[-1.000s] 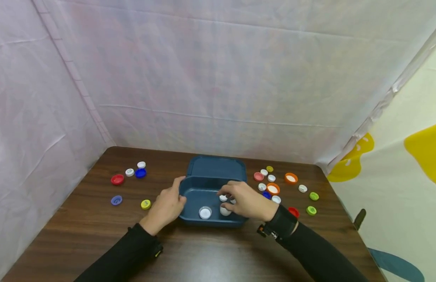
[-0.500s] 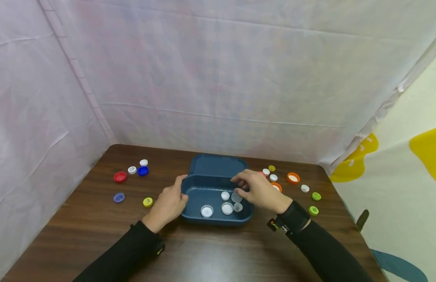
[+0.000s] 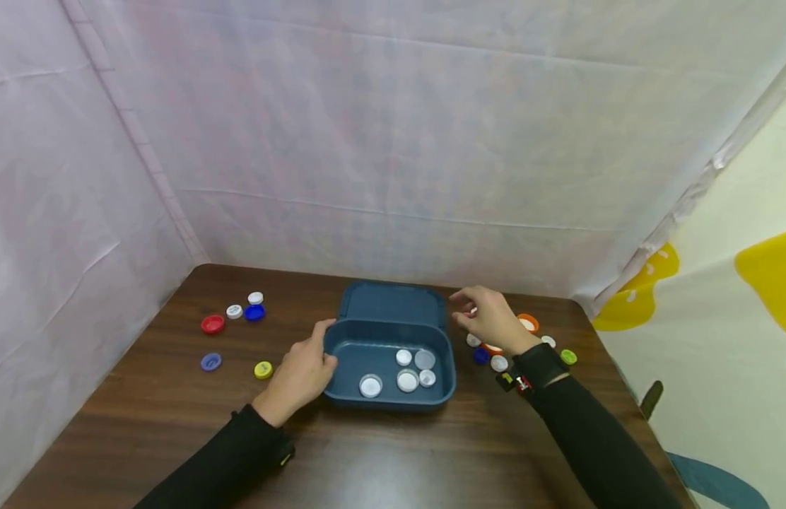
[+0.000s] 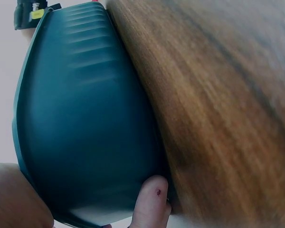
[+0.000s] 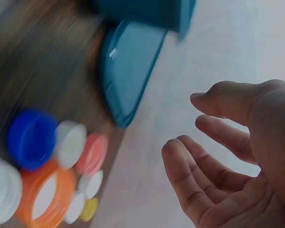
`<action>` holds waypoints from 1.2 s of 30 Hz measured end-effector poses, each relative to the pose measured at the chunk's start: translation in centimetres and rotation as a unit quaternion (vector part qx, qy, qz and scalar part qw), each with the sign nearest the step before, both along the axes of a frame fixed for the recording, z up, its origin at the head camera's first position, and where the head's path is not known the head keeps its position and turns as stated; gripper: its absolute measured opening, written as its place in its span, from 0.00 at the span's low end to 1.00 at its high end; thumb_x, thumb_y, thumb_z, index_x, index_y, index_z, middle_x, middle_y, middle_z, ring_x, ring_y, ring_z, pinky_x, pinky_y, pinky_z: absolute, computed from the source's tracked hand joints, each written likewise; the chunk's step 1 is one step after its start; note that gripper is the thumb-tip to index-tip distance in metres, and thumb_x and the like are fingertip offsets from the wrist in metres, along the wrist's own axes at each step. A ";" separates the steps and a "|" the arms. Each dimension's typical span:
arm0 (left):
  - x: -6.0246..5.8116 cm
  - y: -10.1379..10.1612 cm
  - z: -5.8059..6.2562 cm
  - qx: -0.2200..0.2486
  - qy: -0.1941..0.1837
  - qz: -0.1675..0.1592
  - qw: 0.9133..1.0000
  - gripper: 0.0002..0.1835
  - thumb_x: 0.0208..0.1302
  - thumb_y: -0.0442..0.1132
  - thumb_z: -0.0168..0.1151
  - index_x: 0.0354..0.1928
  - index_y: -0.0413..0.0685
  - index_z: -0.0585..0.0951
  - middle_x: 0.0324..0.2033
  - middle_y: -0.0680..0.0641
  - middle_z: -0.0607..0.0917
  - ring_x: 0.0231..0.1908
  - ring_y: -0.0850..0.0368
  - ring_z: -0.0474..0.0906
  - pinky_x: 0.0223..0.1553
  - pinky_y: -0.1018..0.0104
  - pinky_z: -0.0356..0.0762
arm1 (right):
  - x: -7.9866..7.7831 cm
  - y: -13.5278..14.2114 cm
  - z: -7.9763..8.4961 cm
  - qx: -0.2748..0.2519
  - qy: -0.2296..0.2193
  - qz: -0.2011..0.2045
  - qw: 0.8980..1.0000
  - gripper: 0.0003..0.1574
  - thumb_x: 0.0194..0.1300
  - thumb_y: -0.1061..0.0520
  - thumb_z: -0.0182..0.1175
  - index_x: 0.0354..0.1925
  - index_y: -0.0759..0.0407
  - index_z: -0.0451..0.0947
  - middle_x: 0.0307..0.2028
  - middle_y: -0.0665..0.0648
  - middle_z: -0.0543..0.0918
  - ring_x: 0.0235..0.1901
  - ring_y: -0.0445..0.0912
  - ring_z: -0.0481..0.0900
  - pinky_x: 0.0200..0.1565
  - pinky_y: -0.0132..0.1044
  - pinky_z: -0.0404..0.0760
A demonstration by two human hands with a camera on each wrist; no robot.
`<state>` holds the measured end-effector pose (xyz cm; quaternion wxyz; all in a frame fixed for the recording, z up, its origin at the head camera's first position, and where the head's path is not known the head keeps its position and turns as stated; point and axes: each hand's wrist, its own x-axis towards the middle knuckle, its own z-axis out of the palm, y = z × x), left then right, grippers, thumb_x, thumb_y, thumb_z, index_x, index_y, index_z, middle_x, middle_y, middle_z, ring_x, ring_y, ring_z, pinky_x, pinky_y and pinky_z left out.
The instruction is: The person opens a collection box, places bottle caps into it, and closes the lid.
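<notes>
A dark blue plastic box (image 3: 361, 346) stands on the table with several white and clear bottle caps (image 3: 407, 381) inside, on its right half and at the front. My left hand (image 3: 299, 372) grips the box's left end; in the left wrist view a fingertip (image 4: 152, 199) presses low on the outer wall. My right hand (image 3: 493, 319) hovers right of the box, over a cluster of loose caps. Its fingers are loosely bent and hold nothing, as the right wrist view shows. Beneath it lie a blue cap (image 5: 32, 140), an orange ring-like cap (image 5: 47, 194) and white ones, partly covered in the head view.
A matching blue lid (image 3: 393, 304) lies behind the box. Left on the table are a red cap (image 3: 213, 324), a yellow cap (image 3: 263, 370), and several blue and white ones. A green cap (image 3: 568, 357) lies far right. A fabric wall (image 3: 393, 141) rises behind the table.
My right hand has left the inside of the box and moved right, over the loose caps. The caps in the box are now uncovered. My left hand has stayed on the box.
</notes>
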<state>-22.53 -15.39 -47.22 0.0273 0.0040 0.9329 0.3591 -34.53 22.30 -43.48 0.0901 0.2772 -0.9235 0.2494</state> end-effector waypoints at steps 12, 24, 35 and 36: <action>-0.1 -0.1 -0.8 -0.006 0.029 -0.005 1.000 0.40 0.81 0.33 0.60 0.91 0.49 0.61 0.26 0.48 0.79 0.21 0.55 0.77 0.24 0.63 0.72 | -3.2 2.8 -3.0 0.047 -0.046 -0.052 0.996 0.23 0.72 0.58 0.79 0.59 0.70 0.91 0.51 0.73 0.94 0.47 0.64 0.93 0.55 0.63 0.93; 0.0 -0.2 -0.6 -0.005 0.029 -0.005 1.000 0.40 0.82 0.33 0.60 0.91 0.48 0.61 0.26 0.48 0.78 0.21 0.54 0.77 0.24 0.62 0.72 | -4.1 2.3 -4.3 0.072 -0.054 -0.059 0.994 0.18 0.75 0.56 0.76 0.55 0.69 0.92 0.47 0.71 0.94 0.49 0.63 0.92 0.55 0.61 0.92; -0.2 -0.2 -0.7 -0.001 0.016 -0.002 1.000 0.40 0.83 0.34 0.60 0.92 0.50 0.60 0.26 0.47 0.79 0.20 0.54 0.78 0.23 0.63 0.73 | -4.5 1.6 -4.5 0.067 -0.036 -0.044 0.996 0.14 0.69 0.61 0.75 0.48 0.71 0.92 0.39 0.67 0.94 0.39 0.59 0.91 0.46 0.54 0.92; -0.2 -0.2 -0.7 -0.001 0.017 -0.002 1.000 0.40 0.83 0.34 0.60 0.92 0.50 0.60 0.26 0.47 0.79 0.20 0.54 0.78 0.23 0.63 0.73 | -4.5 1.6 -4.5 0.069 -0.036 -0.045 0.996 0.14 0.69 0.61 0.76 0.48 0.70 0.92 0.39 0.67 0.94 0.38 0.58 0.90 0.46 0.54 0.92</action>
